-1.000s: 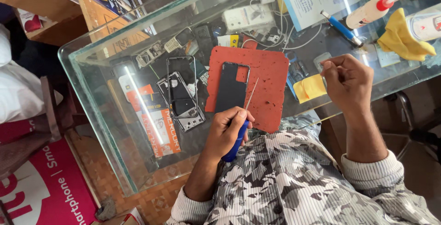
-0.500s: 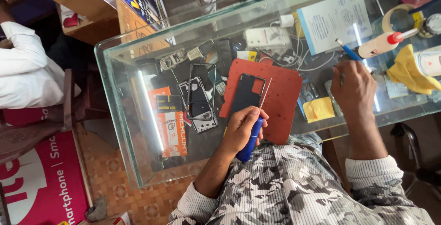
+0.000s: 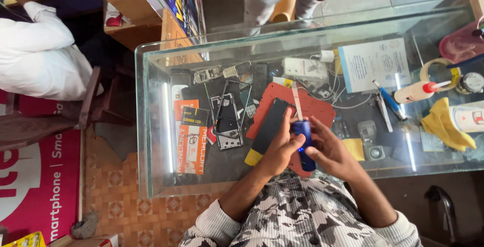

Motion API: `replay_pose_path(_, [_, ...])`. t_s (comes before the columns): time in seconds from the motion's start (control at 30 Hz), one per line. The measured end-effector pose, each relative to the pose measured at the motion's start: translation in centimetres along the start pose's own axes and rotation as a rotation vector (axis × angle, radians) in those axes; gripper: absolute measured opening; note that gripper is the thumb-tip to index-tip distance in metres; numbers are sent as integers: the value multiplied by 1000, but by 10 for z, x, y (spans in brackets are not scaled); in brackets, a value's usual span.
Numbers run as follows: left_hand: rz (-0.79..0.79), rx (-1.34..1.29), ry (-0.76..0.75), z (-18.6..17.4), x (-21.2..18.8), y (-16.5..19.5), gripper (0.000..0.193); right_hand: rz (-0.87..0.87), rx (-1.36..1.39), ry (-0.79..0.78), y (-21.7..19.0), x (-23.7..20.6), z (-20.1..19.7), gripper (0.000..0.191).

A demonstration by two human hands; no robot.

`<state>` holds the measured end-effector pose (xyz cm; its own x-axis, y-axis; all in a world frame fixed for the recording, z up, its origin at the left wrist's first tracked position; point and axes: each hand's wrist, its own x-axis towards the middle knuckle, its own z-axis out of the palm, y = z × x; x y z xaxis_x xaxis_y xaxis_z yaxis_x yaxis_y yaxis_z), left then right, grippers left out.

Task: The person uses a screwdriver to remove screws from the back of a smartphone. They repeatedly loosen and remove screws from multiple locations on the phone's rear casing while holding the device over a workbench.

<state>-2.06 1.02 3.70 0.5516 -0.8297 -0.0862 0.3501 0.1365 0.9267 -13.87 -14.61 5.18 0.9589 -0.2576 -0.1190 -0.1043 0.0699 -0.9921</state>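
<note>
Glass display counter (image 3: 151, 126) with a bunch of phone stuff inside: a bare phone frame (image 3: 228, 121), orange packets (image 3: 191, 141), a white charger (image 3: 301, 68) with its cables. On top sits a red work mat (image 3: 317, 108) with a dark phone (image 3: 269, 126) lying on it, plus a yellow cloth (image 3: 443, 126) and a glue bottle (image 3: 416, 91) off to the right. Left hand (image 3: 280, 148) and right hand (image 3: 330, 151) are both closed around a blue-handled screwdriver (image 3: 304, 143) over the mat (tip is hard to make out). Forearms reach forward from the bottom edge, sleeves cut off.
</note>
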Motion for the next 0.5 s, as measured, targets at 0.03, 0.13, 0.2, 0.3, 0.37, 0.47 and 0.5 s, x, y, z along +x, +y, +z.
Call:
replay_pose_path(0.03, [-17,55,-19,2,-1,5,71,22,1,-33,3,2,0,63])
replay_pose_path(0.13, [-10,355,36,2,-7,18,56,242,-20,76,6,3,-21,47])
replay_pose_path(0.2, [78,737,225,-1,-5,22,41,245,-60,128,7,2,-33,43])
replay_pose_path(0.3, [376,1238,438,-11,3,23,51,242,-23,181,8,-3,-36,37])
replay_pose_path(0.37, [238,1351,469,-10,5,19,75,265,2,181,6,-7,-32,36])
replay_pose_path(0.47, [204,1431,519,-8,9,12,94,272,-141,150,1,-10,-23,38])
replay_pose_path(0.5, [217,1444,535,-8,10,11,97,240,-273,143,-1,-12,-20,40])
